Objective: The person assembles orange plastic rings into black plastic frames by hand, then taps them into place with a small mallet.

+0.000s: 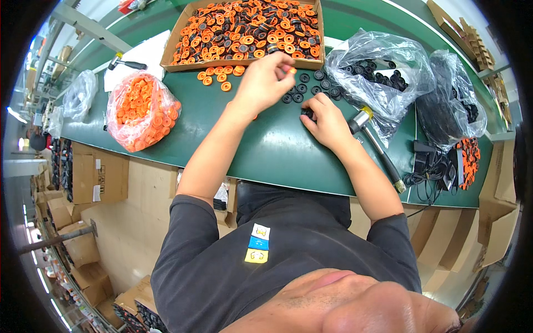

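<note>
My left hand (265, 82) is raised by the front edge of a cardboard tray (233, 67), its fingers pinched together. A bit of an orange round part (292, 71) shows at its fingertips; most of that part is hidden. Lower on the right, my right hand (328, 121) rests on the green table with curled fingers closed on a black round part (307, 112), partly covered. Several loose black discs (301, 87) lie between the hands and the tray. Left of my left hand, several loose orange discs (225, 86) lie along the tray's front.
Joined orange-and-black discs (239, 33) fill the tray. A clear bag of orange parts (141, 114) stands left; a bag of black parts (377, 69) lies right. A mallet (380, 147) lies beside my right forearm, near black cables (427, 177). Another hammer (126, 63) lies far left.
</note>
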Action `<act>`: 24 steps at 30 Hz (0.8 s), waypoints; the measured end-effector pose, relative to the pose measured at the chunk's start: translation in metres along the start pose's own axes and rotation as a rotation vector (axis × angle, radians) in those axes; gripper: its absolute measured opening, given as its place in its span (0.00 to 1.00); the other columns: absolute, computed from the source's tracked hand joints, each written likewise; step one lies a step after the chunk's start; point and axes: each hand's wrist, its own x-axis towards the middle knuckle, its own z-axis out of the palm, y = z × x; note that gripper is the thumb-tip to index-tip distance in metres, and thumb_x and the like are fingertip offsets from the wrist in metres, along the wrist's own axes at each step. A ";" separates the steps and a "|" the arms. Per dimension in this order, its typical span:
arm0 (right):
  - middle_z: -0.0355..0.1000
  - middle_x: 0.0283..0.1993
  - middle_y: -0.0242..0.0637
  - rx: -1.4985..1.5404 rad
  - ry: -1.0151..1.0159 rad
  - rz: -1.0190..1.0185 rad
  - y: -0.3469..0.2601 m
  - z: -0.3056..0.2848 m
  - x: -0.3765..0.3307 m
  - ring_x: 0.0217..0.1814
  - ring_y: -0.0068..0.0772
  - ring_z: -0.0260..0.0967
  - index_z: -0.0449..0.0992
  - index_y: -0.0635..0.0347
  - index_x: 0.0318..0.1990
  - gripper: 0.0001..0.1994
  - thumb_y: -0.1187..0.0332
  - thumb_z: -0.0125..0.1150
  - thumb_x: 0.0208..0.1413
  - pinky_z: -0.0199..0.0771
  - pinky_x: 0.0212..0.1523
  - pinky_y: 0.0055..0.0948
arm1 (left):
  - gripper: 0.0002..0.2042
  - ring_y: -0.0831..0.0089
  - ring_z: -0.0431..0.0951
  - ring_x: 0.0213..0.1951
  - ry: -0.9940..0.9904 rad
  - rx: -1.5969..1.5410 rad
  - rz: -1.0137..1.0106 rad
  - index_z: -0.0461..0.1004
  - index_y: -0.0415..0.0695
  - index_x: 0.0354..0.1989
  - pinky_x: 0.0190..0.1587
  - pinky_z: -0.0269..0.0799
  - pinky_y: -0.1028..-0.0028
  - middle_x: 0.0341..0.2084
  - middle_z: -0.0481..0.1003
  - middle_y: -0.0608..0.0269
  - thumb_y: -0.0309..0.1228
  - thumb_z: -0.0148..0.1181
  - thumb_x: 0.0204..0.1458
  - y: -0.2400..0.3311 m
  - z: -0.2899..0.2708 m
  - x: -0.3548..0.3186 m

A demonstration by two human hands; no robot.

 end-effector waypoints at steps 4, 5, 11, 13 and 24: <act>0.66 0.41 0.40 0.248 0.065 0.053 0.005 -0.007 0.000 0.38 0.33 0.73 0.77 0.61 0.46 0.13 0.77 0.66 0.51 0.77 0.39 0.31 | 0.12 0.79 0.78 0.34 0.036 -0.441 0.040 0.76 0.37 0.48 0.41 0.76 0.77 0.33 0.78 0.64 0.22 0.60 0.54 -0.030 0.044 -0.004; 0.66 0.42 0.39 0.283 0.179 -0.007 0.005 -0.007 -0.001 0.38 0.30 0.72 0.77 0.61 0.46 0.13 0.79 0.65 0.52 0.76 0.39 0.28 | 0.12 0.78 0.78 0.36 0.008 -0.414 0.065 0.75 0.37 0.49 0.42 0.76 0.77 0.35 0.77 0.63 0.21 0.58 0.56 -0.033 0.046 -0.011; 0.66 0.50 0.42 0.540 0.504 -0.047 0.010 -0.005 -0.003 0.49 0.33 0.73 0.77 0.65 0.43 0.10 0.81 0.65 0.52 0.79 0.46 0.27 | 0.12 0.75 0.80 0.41 -0.068 -0.657 -0.034 0.75 0.37 0.51 0.45 0.76 0.76 0.41 0.75 0.61 0.20 0.55 0.60 -0.032 0.056 -0.021; 0.68 0.50 0.42 0.499 0.500 -0.047 0.014 -0.005 -0.001 0.49 0.34 0.73 0.77 0.64 0.42 0.11 0.80 0.66 0.51 0.78 0.46 0.28 | 0.12 0.73 0.80 0.44 -0.150 -0.769 -0.072 0.74 0.36 0.53 0.48 0.76 0.75 0.42 0.76 0.61 0.21 0.54 0.61 -0.027 0.052 -0.024; 0.74 0.46 0.43 0.277 0.491 -0.207 0.019 -0.006 0.003 0.46 0.39 0.75 0.76 0.63 0.37 0.12 0.81 0.71 0.44 0.75 0.47 0.32 | 0.16 0.76 0.79 0.46 -0.299 -0.905 -0.145 0.73 0.34 0.56 0.51 0.76 0.76 0.45 0.76 0.60 0.18 0.57 0.59 -0.032 0.056 -0.024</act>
